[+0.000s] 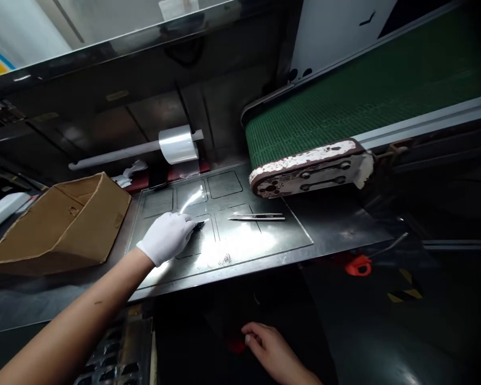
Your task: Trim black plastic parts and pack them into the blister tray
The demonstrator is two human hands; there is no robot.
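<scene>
Your gloved left grip (168, 238) is clenched on a small dark piece (200, 225), over the outlined plate (288, 235) on the desk (344, 230); can't tell if piece touches plate. Tweezers (256, 217) lie on the plate, right of it. Your bare right grip (274, 350) is released, fingers loosely curled, off the desk's near edge. Cardboard box (84, 235) left, film roll (179, 144) far side, green conveyor (304, 128) far right.

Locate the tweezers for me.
In the head view, the tweezers lie on the shiny plate, right of the gloved left hand and below the green conveyor.
</scene>
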